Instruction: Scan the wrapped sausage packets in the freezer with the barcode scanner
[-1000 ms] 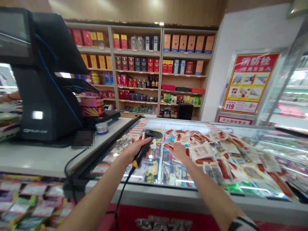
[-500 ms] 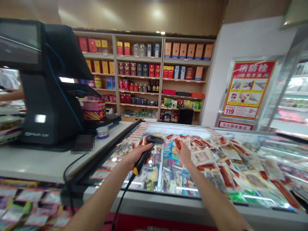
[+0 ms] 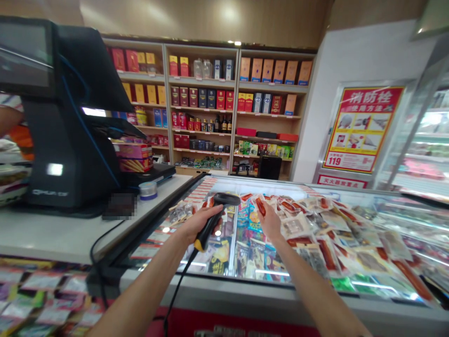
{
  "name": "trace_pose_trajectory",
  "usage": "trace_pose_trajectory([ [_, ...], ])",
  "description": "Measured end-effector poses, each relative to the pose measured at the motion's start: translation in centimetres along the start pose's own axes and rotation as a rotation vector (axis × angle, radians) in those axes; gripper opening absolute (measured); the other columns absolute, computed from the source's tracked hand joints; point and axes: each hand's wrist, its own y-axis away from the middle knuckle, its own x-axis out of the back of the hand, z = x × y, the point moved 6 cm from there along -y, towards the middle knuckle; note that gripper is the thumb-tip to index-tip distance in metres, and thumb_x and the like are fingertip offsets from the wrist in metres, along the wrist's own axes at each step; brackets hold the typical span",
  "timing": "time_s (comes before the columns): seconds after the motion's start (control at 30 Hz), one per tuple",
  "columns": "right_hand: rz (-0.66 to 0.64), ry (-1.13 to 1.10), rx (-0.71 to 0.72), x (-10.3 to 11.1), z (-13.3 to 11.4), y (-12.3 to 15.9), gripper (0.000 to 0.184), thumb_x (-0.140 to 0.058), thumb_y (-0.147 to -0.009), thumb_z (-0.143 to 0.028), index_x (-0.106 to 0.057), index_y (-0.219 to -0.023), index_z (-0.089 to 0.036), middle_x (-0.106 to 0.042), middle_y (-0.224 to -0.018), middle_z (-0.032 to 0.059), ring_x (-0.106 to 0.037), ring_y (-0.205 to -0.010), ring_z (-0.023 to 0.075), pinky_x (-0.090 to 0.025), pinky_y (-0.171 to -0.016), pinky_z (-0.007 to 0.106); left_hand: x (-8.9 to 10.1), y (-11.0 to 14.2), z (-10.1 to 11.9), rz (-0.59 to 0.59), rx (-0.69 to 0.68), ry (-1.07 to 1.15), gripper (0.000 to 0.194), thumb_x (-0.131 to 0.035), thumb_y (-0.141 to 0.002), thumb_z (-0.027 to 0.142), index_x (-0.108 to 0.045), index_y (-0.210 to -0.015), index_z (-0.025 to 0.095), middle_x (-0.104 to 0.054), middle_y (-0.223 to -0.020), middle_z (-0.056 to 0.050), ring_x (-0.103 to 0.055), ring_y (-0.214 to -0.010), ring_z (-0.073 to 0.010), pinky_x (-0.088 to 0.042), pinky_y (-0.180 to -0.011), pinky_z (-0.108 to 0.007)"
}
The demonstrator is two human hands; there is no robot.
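My left hand [image 3: 205,222] is wrapped round the handle of a corded black and yellow barcode scanner [image 3: 209,229], its head pointing to the right. In my right hand [image 3: 270,222] I grip a small clear packet of sausage [image 3: 260,206], held just right of the scanner head and apart from it. Beneath both hands lies the glass top of a chest freezer [image 3: 245,277]. To the right, many flat packs of sausages and other snacks [image 3: 328,255] are heaped on the glass. A few more packs [image 3: 182,213] lie left of the scanner.
A black checkout terminal [image 3: 75,154] stands on the white counter [image 3: 70,238] at left, with a roll of tape [image 3: 148,190] beside it. The scanner's cord [image 3: 177,290] hangs down the freezer front. Shelves of boxes [image 3: 201,100] line the back wall. Part of another person's arm [image 3: 9,120] shows at far left.
The view has shifted slightly. My hands keep nearly the same places, still holding the scanner and the sausage packet. At far left, the other person's arm has moved and orange shows below it.
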Motion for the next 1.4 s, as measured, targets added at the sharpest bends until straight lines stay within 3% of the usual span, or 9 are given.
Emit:
trace_pose_trajectory([
  [0.23, 0.082, -0.006, 0.017, 0.2, 0.0, 0.1, 0.044, -0.033, -0.082, -0.034, -0.036, -0.124, -0.022, -0.053, -0.107, 0.0060, -0.050, -0.093, 0.0181, -0.037, -0.076, 0.027, -0.6, 0.7, 0.7, -0.015, -0.020, 0.049, 0.027, -0.056, -0.069, 0.039, -0.053, -0.073, 0.013, -0.054, -0.053, -0.001, -0.048, -0.039, -0.0086, -0.036, -0.036, -0.019],
  [0.5, 0.100, 0.026, 0.038, 0.7, -0.4, -0.1, 0.048, -0.034, -0.083, -0.033, -0.029, -0.129, -0.024, -0.052, -0.105, 0.0057, -0.049, -0.090, 0.0177, -0.037, -0.073, 0.026, -0.7, 0.1, 0.1, 0.039, -0.008, 0.079, 0.028, -0.057, -0.067, 0.040, -0.054, -0.072, 0.013, -0.053, -0.052, 0.000, -0.048, -0.038, -0.0081, -0.037, -0.036, -0.020],
  [0.87, 0.123, 0.038, 0.035, 0.9, -1.3, -0.4, 0.047, -0.033, -0.082, -0.033, -0.032, -0.128, -0.021, -0.051, -0.108, 0.0073, -0.047, -0.095, 0.0198, -0.035, -0.079, 0.029, -0.9, 0.0, 0.2, -0.050, -0.042, 0.051, 0.029, -0.058, -0.067, 0.042, -0.053, -0.072, 0.013, -0.054, -0.054, 0.000, -0.048, -0.039, -0.0076, -0.035, -0.037, -0.018],
  [1.1, 0.019, -0.079, -0.071, -1.5, -3.3, -0.4, 0.043, -0.035, -0.081, -0.036, -0.040, -0.120, -0.018, -0.053, -0.111, 0.0075, -0.049, -0.098, 0.0194, -0.036, -0.078, 0.027, 2.5, 1.2, 0.8, 0.148, -0.044, -0.008, 0.027, -0.058, -0.067, 0.040, -0.050, -0.067, 0.014, -0.053, -0.049, 0.001, -0.047, -0.038, -0.0079, -0.036, -0.035, -0.018],
  [1.3, -0.181, -0.065, -0.146, -5.9, -8.0, 0.3, 0.037, -0.031, -0.082, -0.037, -0.045, -0.112, -0.020, -0.057, -0.101, 0.0081, -0.053, -0.094, 0.0205, -0.036, -0.076, 0.031, 6.8, 2.7, 0.6, 0.285, -0.041, -0.011, 0.029, -0.057, -0.067, 0.042, -0.051, -0.065, 0.013, -0.054, -0.050, 0.000, -0.048, -0.038, -0.0076, -0.036, -0.034, -0.017],
  [1.4, -0.256, -0.025, -0.103, -7.8, -10.7, 0.9, 0.037, -0.027, -0.084, -0.037, -0.045, -0.111, -0.020, -0.056, -0.103, 0.0099, -0.051, -0.097, 0.0219, -0.035, -0.079, 0.035, 8.1, 3.2, 0.2, 0.317, -0.026, 0.024, 0.027, -0.056, -0.069, 0.039, -0.052, -0.067, 0.013, -0.054, -0.050, 0.000, -0.048, -0.038, -0.0075, -0.036, -0.034, -0.017],
])
